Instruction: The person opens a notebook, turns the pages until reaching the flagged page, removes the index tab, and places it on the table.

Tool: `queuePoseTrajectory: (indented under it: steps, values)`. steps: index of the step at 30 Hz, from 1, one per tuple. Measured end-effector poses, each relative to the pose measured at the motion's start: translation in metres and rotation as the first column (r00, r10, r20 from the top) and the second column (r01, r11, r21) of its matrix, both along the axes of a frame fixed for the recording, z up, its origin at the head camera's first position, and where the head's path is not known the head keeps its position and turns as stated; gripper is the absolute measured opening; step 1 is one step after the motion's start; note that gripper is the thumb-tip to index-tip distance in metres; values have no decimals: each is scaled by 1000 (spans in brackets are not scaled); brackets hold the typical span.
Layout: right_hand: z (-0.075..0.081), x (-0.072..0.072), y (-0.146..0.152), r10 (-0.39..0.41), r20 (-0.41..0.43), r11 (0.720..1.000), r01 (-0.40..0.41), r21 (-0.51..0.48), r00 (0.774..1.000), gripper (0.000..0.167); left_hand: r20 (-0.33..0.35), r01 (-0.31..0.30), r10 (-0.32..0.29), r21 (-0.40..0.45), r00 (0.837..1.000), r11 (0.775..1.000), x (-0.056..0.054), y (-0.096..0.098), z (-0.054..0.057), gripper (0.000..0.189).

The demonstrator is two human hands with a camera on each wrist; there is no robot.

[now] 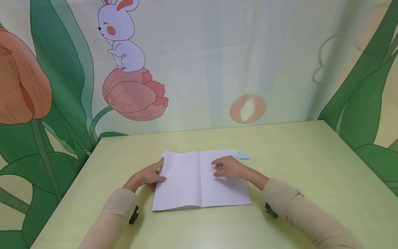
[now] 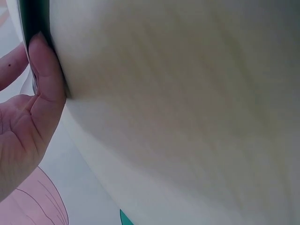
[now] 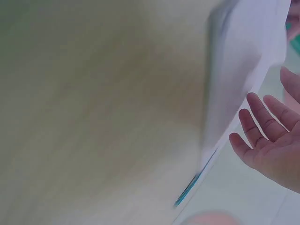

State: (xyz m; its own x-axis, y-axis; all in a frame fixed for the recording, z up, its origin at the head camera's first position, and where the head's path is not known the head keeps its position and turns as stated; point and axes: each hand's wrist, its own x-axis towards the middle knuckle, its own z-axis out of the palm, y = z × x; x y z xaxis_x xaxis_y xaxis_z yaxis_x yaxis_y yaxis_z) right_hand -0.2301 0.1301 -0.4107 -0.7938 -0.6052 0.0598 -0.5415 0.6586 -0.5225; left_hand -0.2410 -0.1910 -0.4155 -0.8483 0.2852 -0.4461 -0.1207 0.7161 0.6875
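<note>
An open notebook [image 1: 181, 190] with white lined pages lies flat in the middle of the table in the head view. My left hand [image 1: 150, 175] grips its left edge, thumb on the page and other fingers under it. In the left wrist view, that hand [image 2: 30, 112] has the notebook's dark green edge [image 2: 36, 16] between thumb and fingers. Over the right page is my right hand [image 1: 232, 167], fingers slightly bent and holding nothing. The right wrist view has this hand [image 3: 276, 136] with fingers spread, apart from the page [image 3: 234, 70]. A light blue strip [image 1: 245, 157] sticks out past the right page's upper edge.
The pale yellow-green table [image 1: 311, 155] extends around the notebook on all sides. Behind it hangs a curtain [image 1: 192, 69] printed with a rabbit and tulips. A small black device [image 1: 133, 215] sits at the left wrist, another [image 1: 271, 211] at the right.
</note>
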Motion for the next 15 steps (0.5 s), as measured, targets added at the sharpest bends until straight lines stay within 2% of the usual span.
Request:
queuePoseTrajectory:
  steps: [5,11,15]
  values:
    - [-1,-17,35,-126,30,992,127,-17,992,37,5,-7,7,-11,1000,1000,0,0,1,84]
    - [-3,-29,64,-225,38,974,223,41,974,37,7,-5,5,0,1000,1000,1,-1,0,87]
    - [-4,-35,74,-298,74,953,292,84,952,34,-9,0,0,-5,1000,1000,0,1,-1,91]
